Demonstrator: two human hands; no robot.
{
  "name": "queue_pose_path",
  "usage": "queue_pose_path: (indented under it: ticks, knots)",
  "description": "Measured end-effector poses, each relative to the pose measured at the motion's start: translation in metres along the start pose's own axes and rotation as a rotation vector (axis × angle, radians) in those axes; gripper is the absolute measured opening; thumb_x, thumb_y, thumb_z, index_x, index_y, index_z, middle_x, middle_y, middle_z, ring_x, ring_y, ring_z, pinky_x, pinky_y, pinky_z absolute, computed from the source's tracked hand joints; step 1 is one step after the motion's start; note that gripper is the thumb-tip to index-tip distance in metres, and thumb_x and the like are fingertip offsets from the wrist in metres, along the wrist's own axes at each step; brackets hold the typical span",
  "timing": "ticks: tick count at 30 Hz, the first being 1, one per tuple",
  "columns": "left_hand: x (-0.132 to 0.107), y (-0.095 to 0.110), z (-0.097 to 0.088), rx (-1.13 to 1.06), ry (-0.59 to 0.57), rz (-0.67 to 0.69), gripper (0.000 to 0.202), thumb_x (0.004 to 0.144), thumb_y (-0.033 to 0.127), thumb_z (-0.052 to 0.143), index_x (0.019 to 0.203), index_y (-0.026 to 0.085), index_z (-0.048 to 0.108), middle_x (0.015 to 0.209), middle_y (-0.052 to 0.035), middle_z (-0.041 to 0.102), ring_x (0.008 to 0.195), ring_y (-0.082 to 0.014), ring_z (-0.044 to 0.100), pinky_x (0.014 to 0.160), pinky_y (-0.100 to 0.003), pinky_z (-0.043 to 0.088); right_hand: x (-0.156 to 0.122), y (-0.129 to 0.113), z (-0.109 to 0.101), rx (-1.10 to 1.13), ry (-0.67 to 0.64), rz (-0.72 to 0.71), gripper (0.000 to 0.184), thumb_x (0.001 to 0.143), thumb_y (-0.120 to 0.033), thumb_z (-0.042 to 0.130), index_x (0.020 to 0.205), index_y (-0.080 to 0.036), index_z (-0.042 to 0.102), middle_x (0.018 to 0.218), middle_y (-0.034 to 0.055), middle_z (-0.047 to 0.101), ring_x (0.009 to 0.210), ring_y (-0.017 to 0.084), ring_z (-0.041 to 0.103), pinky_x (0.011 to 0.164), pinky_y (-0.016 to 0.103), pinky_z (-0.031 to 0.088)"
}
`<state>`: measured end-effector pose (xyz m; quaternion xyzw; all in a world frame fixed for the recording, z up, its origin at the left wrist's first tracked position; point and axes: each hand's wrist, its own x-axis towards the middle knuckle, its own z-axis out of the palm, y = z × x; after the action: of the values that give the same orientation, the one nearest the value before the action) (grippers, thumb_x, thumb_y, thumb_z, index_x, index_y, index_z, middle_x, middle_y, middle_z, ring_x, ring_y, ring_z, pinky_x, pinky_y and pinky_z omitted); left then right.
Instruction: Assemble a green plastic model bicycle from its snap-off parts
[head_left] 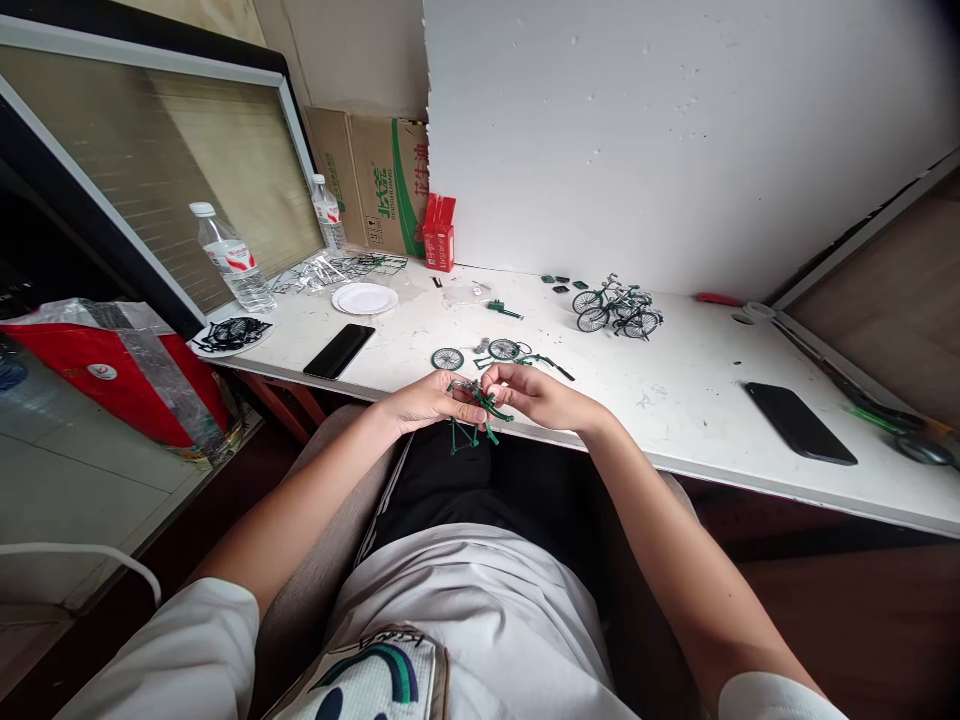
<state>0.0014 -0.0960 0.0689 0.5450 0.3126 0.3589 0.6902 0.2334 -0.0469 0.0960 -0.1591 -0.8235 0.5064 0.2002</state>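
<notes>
My left hand (431, 402) and my right hand (536, 392) meet at the table's front edge, both pinched on a small green model bicycle frame (474, 420) whose thin struts hang down over my lap. Just beyond my fingers on the white table (675, 390) lie a loose green wheel (448, 358), a second wheel (504, 349) and a few green parts. Farther back stand finished green model bicycles (616, 306) close together.
A black phone (339, 350) lies at the left, another phone (799, 423) at the right. A white plate (365, 298), a plate of dark parts (231, 334), two water bottles (231, 258), a red box (439, 232) and a cardboard carton (382, 180) are at the back left.
</notes>
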Motion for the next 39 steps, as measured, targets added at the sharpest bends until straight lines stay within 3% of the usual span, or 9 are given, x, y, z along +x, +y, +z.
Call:
queue_pose_path:
  ticks: [11, 17, 24, 32, 39]
  knots:
    - [-0.001, 0.002, -0.002, 0.027, -0.036, -0.012, 0.037, 0.065, 0.031, 0.100, 0.091, 0.012, 0.082, 0.088, -0.0132, 0.079, 0.079, -0.0242, 0.076, 0.084, -0.040, 0.060, -0.002, -0.007, -0.001, 0.033, -0.055, 0.023, 0.041, 0.104, -0.060, 0.057, 0.106, -0.019, 0.063, 0.096, 0.0046, 0.061, 0.087, 0.018, 0.055, 0.083, 0.033, 0.048]
    - [0.000, 0.002, -0.004, 0.057, -0.038, -0.044, 0.038, 0.067, 0.028, 0.099, 0.095, 0.009, 0.081, 0.090, -0.0125, 0.080, 0.081, -0.0202, 0.076, 0.084, -0.033, 0.059, -0.002, 0.000, -0.003, 0.046, -0.096, 0.062, 0.041, 0.106, -0.057, 0.056, 0.108, -0.017, 0.063, 0.098, 0.0039, 0.061, 0.090, 0.017, 0.055, 0.088, 0.032, 0.046]
    - [-0.001, 0.002, -0.006, 0.149, -0.059, -0.048, 0.038, 0.070, 0.028, 0.098, 0.100, 0.010, 0.083, 0.094, -0.0130, 0.081, 0.083, -0.0193, 0.076, 0.085, -0.030, 0.060, 0.001, 0.006, -0.003, 0.229, -0.153, 0.111, 0.039, 0.101, -0.055, 0.066, 0.105, -0.016, 0.065, 0.093, 0.0029, 0.064, 0.084, 0.015, 0.058, 0.081, 0.030, 0.046]
    - [-0.002, 0.002, -0.008, 0.175, -0.134, -0.064, 0.036, 0.073, 0.029, 0.096, 0.101, 0.011, 0.084, 0.092, -0.0118, 0.082, 0.081, -0.0194, 0.077, 0.087, -0.032, 0.061, 0.005, 0.029, -0.001, 0.403, -0.154, 0.122, 0.037, 0.089, -0.050, 0.083, 0.095, -0.014, 0.073, 0.081, 0.0013, 0.067, 0.074, 0.013, 0.059, 0.077, 0.027, 0.049]
    - [-0.001, 0.002, -0.009, 0.125, -0.117, -0.073, 0.037, 0.071, 0.029, 0.097, 0.100, 0.010, 0.083, 0.094, -0.0126, 0.082, 0.081, -0.0199, 0.077, 0.085, -0.033, 0.062, 0.005, 0.028, 0.002, 0.417, -0.151, 0.115, 0.035, 0.092, -0.048, 0.080, 0.096, -0.015, 0.074, 0.086, 0.0030, 0.069, 0.078, 0.014, 0.062, 0.078, 0.026, 0.049]
